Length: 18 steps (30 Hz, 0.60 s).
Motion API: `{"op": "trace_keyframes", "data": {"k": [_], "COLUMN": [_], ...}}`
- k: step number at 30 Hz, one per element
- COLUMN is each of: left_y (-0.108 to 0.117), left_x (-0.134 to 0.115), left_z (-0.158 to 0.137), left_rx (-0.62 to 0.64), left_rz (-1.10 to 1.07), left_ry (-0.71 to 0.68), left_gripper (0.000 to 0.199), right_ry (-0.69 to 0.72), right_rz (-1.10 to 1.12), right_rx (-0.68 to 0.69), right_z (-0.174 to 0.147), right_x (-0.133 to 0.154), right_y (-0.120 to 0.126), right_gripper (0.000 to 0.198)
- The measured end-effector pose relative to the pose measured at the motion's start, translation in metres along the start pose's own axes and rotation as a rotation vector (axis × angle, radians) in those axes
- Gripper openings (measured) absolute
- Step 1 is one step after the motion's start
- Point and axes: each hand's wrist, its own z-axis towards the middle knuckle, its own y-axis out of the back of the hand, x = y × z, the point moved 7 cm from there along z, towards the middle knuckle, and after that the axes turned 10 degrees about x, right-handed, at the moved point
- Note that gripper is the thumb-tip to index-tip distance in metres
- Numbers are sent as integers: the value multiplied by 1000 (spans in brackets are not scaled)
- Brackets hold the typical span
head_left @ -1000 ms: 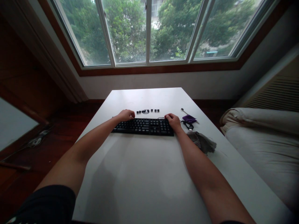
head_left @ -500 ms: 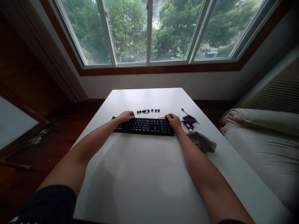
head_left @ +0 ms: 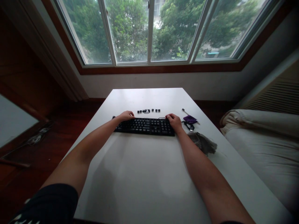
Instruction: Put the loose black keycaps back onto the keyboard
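A black computer keyboard lies flat on the white table, its long side across my view. My left hand is at its back edge on the left, fingers curled and pressed together over the edge. At the back right corner, my right hand is closed around the edge, thumb and fingers together. My palms hide parts of the keys beneath them. Just behind the keyboard, several small black keycaps stand in a row. A small dark looped item lies among them.
Right of my right hand lie a purple cloth, a thin brush-like stick and a black cable with a plug. A crumpled grey cloth is beside my right forearm. The white table stands before a window, with a padded seat at right.
Almost nothing differs. The view has shifted very slightly; both hands keep their places on the keyboard.
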Motion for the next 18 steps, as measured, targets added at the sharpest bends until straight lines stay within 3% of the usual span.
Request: {"op": "trace_keyframes", "data": {"k": [4,10,14,18], "left_y": [3,6,1,-3], "left_x": [-5,-26,-32,-35], "left_z": [7,27,44,53], "left_rx": [-97,-269,-242,-213], "left_rz": [22,103,159,180], "left_ry": [25,10,32,51], "left_gripper": [28,36,42,32], "right_ry": [-2,16,23,19], "right_rz": [4,23,23,17], "right_rx": [-2,-2,-1,-4], "right_z": [0,0,0,0], "right_x": [0,0,-1,-1], "right_y": [1,1,0,0], "right_gripper": [36,34,34,33]}}
